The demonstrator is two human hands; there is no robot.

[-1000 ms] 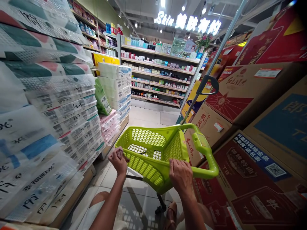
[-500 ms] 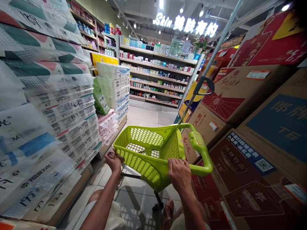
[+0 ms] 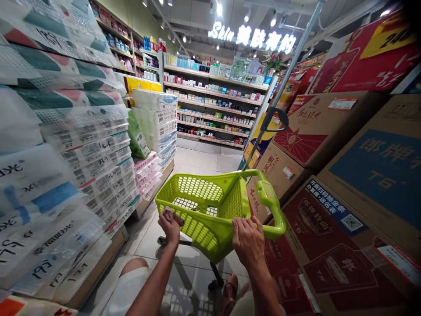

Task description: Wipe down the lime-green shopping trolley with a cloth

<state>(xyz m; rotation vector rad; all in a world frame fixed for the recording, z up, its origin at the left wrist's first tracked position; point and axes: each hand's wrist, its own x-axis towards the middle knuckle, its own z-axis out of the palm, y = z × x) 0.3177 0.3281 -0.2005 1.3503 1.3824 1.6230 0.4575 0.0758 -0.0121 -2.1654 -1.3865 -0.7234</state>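
Observation:
A lime-green plastic shopping cart [image 3: 208, 221] with lattice sides stands in front of me, its basket showing only its bare lattice floor. My left hand [image 3: 170, 229] is closed around a crumpled greyish-brown cloth [image 3: 178, 219], held against the outer side wall near the cart's left corner. Over the near rim, close to the handle end, my right hand [image 3: 249, 240] has its fingers curled and grips the cart. The cart's thick handle [image 3: 278, 210] curves off to the right of that hand.
Stacked tissue packs [image 3: 98, 153] rise close on the left. On the right, large cardboard boxes [image 3: 345, 210] crowd near the cart, and a metal pole [image 3: 297, 57] with a dark handle leans upward. Beyond the tiled aisle [image 3: 204, 156] stand cosmetics shelves [image 3: 217, 92].
My left hand has moved right along the cart's side wall, away from the corner, with the cloth in it. My right hand keeps its grip on the rim.

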